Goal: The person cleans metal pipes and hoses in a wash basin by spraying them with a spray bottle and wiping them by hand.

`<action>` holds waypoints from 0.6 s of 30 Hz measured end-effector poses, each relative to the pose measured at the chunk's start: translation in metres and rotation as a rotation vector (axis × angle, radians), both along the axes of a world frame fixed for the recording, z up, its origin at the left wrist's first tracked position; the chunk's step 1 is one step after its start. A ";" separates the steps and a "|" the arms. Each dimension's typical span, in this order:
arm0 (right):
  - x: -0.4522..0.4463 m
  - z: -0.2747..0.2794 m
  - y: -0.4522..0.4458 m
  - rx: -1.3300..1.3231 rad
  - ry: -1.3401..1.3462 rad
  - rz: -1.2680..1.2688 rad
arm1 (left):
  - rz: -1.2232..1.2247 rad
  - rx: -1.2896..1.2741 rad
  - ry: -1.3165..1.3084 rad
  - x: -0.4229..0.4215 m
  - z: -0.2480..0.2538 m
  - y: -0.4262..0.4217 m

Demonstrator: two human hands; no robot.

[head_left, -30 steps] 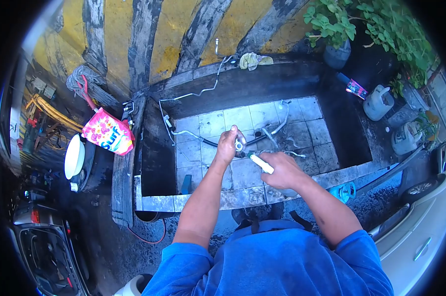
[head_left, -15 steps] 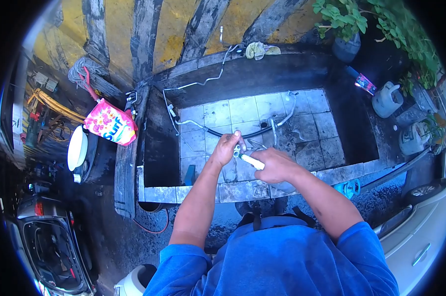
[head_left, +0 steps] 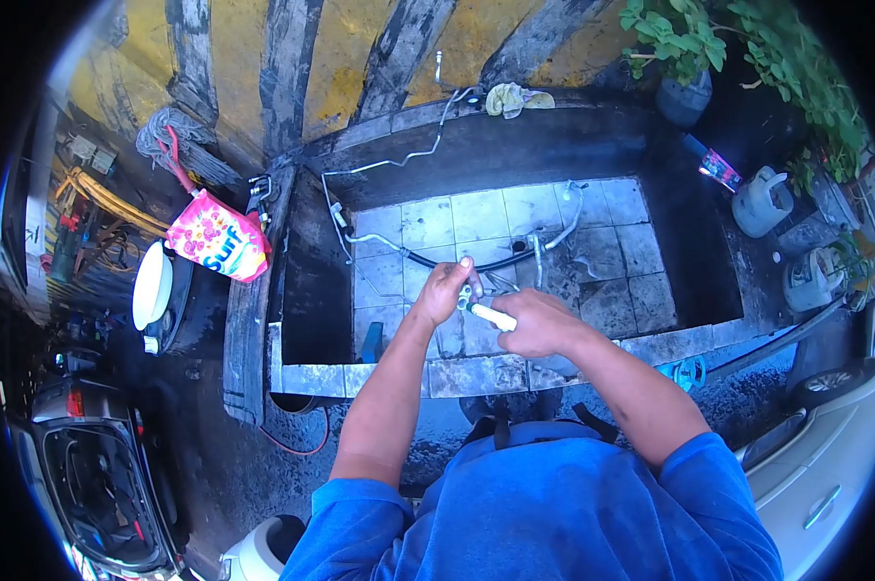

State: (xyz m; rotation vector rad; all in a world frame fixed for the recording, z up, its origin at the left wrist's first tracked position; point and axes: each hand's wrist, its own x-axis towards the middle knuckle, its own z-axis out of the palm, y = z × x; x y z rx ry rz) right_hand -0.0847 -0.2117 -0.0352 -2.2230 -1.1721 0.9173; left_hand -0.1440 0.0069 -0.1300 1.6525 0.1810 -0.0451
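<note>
Fitting [head_left: 465,291] is pinched in left hand [head_left: 441,293], over the basin [head_left: 476,377]; right hand [head_left: 544,325] grips white tool [head_left: 495,317], tip at fitting, contact unclear.

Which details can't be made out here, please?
All in the head view:
White item: rear end hidden by the right hand.
Metal fitting: too small, partly covered by the left hand.
Pink pouch: fine print too small.
Potted plant: top cut off by upper edge.

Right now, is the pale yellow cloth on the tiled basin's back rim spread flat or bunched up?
Bunched up: the pale yellow cloth lies in uneven folds on the tiled basin's back rim.
</note>
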 end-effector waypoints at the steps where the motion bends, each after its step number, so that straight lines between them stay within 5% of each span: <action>1: 0.000 -0.004 -0.001 0.031 -0.018 0.000 | 0.009 0.022 -0.014 0.001 -0.001 -0.001; 16: 0.007 -0.023 -0.011 0.214 -0.008 -0.155 | 0.120 0.088 -0.002 0.027 0.021 0.001; 18: 0.020 -0.038 -0.029 0.389 0.033 -0.306 | 0.142 0.266 -0.351 0.043 0.043 -0.004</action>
